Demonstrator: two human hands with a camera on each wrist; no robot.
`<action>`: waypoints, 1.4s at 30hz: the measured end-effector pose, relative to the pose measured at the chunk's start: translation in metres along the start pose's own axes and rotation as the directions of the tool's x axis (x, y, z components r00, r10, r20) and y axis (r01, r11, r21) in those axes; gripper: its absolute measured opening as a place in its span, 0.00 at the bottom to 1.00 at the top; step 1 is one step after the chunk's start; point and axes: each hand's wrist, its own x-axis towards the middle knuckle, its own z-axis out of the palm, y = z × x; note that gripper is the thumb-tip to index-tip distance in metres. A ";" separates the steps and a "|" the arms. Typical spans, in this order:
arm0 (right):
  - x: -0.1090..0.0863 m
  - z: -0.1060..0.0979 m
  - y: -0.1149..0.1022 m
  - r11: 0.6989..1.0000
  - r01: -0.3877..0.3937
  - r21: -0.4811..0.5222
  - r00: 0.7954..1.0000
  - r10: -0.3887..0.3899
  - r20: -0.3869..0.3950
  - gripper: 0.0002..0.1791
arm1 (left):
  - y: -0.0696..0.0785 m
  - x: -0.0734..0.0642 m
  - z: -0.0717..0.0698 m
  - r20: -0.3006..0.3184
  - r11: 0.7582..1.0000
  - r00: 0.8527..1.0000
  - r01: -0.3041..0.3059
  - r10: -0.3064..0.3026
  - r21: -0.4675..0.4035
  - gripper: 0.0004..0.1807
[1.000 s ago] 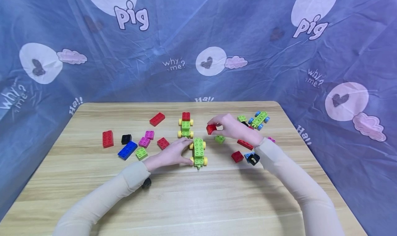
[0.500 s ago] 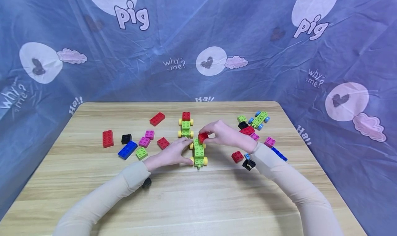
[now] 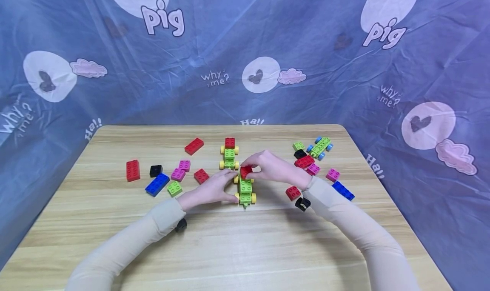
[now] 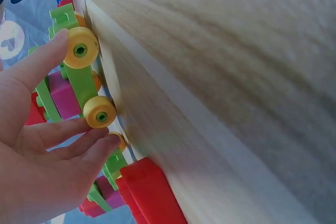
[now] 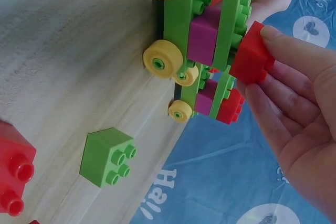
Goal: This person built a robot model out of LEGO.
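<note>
In the head view my left hand holds the near toy car, a green brick build on yellow wheels. The left wrist view has the thumb against one wheel and fingers at the other wheel on that side. A magenta brick sits between the car's green base and its green top plate. My right hand pinches a small red brick at the far end of that plate; whether it is fully seated I cannot tell. Just beyond stands a second car with a red brick on its far end.
Left of the cars lie loose red, magenta, black, green and blue bricks, among them a blue brick. On the right are a blue-wheeled base, a red brick, a blue brick and several others. A loose green brick lies near the right hand.
My right hand has carried the red brick leftward from beside the near car onto its far end. The left hand has stayed on the car.
</note>
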 end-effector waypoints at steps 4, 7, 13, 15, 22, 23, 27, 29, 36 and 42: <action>0.000 0.001 0.000 1.000 0.003 0.003 1.000 -0.003 -0.013 0.14 | -0.001 0.000 0.000 -0.003 1.000 1.000 -0.004 0.004 0.005 0.49; 0.000 0.003 0.000 1.000 0.005 0.004 1.000 -0.005 -0.025 0.14 | -0.002 0.001 0.000 -0.004 1.000 1.000 0.001 -0.001 0.006 0.49; -0.002 0.004 0.000 1.000 0.000 -0.001 1.000 0.000 -0.031 0.15 | -0.001 0.001 -0.002 -0.003 1.000 1.000 -0.003 0.003 0.010 0.49; -0.002 0.003 0.000 1.000 0.012 -0.007 1.000 -0.012 -0.027 0.15 | 0.000 0.001 -0.002 -0.005 1.000 1.000 -0.008 0.008 0.012 0.49; -0.003 0.001 0.001 0.998 0.064 -0.028 0.998 -0.065 -0.012 0.14 | 0.001 0.001 -0.002 -0.004 1.000 1.000 -0.014 0.014 0.018 0.50; -0.004 0.001 0.001 0.997 0.065 -0.029 0.998 -0.065 -0.016 0.15 | 0.000 0.001 -0.002 -0.004 1.000 1.000 -0.014 0.014 0.018 0.50; -0.005 0.002 0.002 0.999 0.047 -0.027 0.998 -0.048 -0.030 0.16 | -0.001 0.001 -0.001 -0.002 1.000 1.000 -0.006 0.006 0.009 0.50; -0.005 0.004 0.002 1.000 0.024 -0.020 0.999 -0.025 -0.037 0.17 | -0.001 0.001 0.000 -0.003 1.000 1.000 -0.004 0.004 0.005 0.49; -0.007 0.005 0.003 0.998 -0.050 0.026 0.997 0.051 -0.050 0.15 | -0.002 0.000 0.001 -0.005 1.000 1.000 -0.006 0.006 -0.003 0.49; -0.006 0.004 0.005 0.998 -0.039 0.042 0.997 0.041 -0.058 0.14 | -0.003 0.001 0.001 0.000 1.000 1.000 -0.006 0.006 0.000 0.50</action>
